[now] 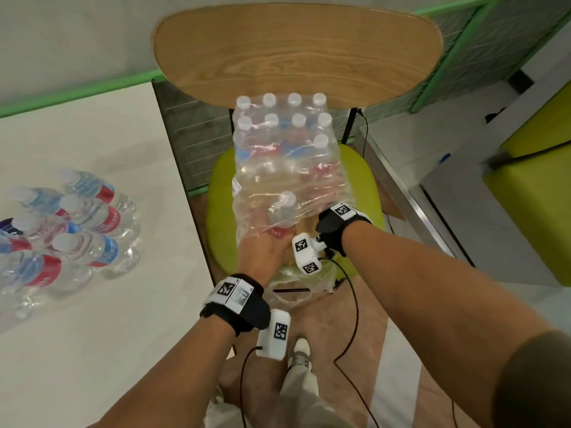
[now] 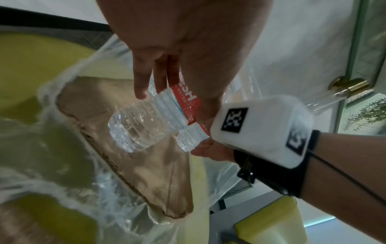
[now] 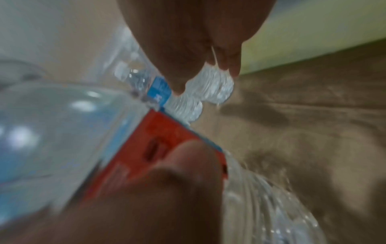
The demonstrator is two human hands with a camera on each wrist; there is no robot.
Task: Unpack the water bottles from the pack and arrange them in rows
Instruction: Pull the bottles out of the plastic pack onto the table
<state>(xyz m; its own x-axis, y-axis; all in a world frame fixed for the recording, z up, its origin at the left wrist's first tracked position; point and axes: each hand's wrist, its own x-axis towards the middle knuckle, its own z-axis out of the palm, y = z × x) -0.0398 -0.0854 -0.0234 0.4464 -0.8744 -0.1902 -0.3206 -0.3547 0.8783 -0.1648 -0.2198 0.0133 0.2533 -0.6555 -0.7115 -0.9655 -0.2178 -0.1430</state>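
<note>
The shrink-wrapped pack (image 1: 284,149) of water bottles stands on a green chair seat (image 1: 219,211), its near end torn open. My left hand (image 1: 265,251) reaches into that opening and grips a red-labelled bottle (image 1: 279,211), which tilts above the cardboard tray (image 2: 135,165). In the left wrist view its fingers (image 2: 144,82) and thumb wrap the bottle (image 2: 142,122). My right hand (image 1: 327,223) is inside the wrap at the right, mostly hidden. It holds a second red-labelled bottle (image 3: 158,148), thumb (image 3: 183,166) on the label. Several unpacked bottles (image 1: 83,223) stand grouped on the white table (image 1: 92,335).
The chair's wooden back (image 1: 296,50) rises behind the pack. The white table lies left of the chair, its right edge close to the seat. A green-framed mesh partition (image 1: 463,57) and green upholstered blocks (image 1: 531,186) stand to the right. Cables hang from both wrists.
</note>
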